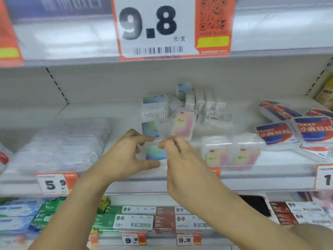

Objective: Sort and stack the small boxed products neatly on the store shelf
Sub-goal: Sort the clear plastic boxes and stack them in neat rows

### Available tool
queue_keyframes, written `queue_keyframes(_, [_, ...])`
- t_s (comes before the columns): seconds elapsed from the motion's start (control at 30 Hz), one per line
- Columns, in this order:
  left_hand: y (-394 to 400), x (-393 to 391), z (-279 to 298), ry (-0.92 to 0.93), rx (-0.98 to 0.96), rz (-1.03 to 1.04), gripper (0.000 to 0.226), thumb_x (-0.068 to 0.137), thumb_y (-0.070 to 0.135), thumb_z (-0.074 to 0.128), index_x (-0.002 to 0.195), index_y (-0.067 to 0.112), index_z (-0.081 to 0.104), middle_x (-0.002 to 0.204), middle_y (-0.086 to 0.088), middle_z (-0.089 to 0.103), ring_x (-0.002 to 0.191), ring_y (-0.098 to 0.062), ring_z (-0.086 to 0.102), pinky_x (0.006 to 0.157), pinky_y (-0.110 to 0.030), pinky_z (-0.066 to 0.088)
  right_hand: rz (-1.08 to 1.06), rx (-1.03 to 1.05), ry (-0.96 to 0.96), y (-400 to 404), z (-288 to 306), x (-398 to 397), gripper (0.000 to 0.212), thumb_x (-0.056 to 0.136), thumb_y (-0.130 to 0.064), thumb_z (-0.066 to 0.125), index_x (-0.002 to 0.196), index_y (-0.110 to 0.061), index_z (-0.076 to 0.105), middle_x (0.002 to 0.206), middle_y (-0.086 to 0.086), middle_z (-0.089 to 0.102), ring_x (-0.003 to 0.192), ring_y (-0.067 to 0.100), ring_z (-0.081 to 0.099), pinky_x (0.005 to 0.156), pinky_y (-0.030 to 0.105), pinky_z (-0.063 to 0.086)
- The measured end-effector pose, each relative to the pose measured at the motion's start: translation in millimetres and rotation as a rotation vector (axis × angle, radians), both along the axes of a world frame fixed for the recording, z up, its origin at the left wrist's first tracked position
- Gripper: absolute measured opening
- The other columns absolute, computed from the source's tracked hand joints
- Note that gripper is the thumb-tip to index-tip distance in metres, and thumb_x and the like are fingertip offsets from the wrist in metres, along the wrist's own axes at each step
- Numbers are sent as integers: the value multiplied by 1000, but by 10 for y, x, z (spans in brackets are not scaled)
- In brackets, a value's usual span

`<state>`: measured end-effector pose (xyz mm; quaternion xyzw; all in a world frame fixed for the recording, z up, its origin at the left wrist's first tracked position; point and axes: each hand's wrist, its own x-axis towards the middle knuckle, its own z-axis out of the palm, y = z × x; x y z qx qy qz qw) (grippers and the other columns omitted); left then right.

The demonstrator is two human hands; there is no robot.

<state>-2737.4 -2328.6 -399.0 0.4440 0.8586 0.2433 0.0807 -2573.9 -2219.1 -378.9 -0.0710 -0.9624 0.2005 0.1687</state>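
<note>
So a small clear box with a blue-green label (156, 152) is being gripped right at the front edge of the store shelf (252, 175), and that box is the handy landmark here. It's pinched by the left hand (129, 154), fingers on top and thumb underneath, while the right hand (180, 159) is closed on its upper right corner, presumably so the box can be squared up before being set down; blur makes the exact finger contact hard to call. Just behind the held box, another blue-green box (150, 129) is stood upright, and a pink-yellow box (183, 125) is leaned tilted next to it, so neither looks sorted yet. Further behind, a loose jumble of similar boxes (182, 105) is piled up, some label-out, some back-out; roughly eight can be made out but the count isn't reliable. To the right of the held box, two pink-yellow boxes (232, 151) are already stood side by side at the front edge, probably the tidy row being built by colour. Further right, at least three red-and-blue packs (306, 130) are stacked loosely. To the left of the held box, a stack of clear packs (63, 143) is laid flat, too blurred to count. One big 9.8 price tag (158, 27) is hung above it all.
</note>
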Motion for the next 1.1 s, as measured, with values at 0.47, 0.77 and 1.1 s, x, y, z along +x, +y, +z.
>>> queue_keyframes(0.47, [14,-182,2,-192,182,384,40,96,51,43,73,20,52,64,7,55,65,-15,53,57,-27,37,-301,-39,-257,54,47,-502,45,86,-43,69,121,-21,52,116,5,46,109,27,52,87,34,46])
queue_keyframes(0.77, [204,-200,-4,10,-197,334,14,87,19,61,95,7,62,100,-14,64,93,-31,61,63,-27,36,-162,-371,10,278,478,-125,8,85,-35,72,85,-33,64,81,-21,64,74,-3,59,69,16,45])
queue_keyframes(1.1, [133,-148,61,-356,376,380,27,72,14,76,96,19,65,89,3,70,76,-13,66,57,-13,49,-212,-516,424,311,631,-86,11,77,-29,79,83,-29,70,82,-16,71,86,2,66,78,25,57])
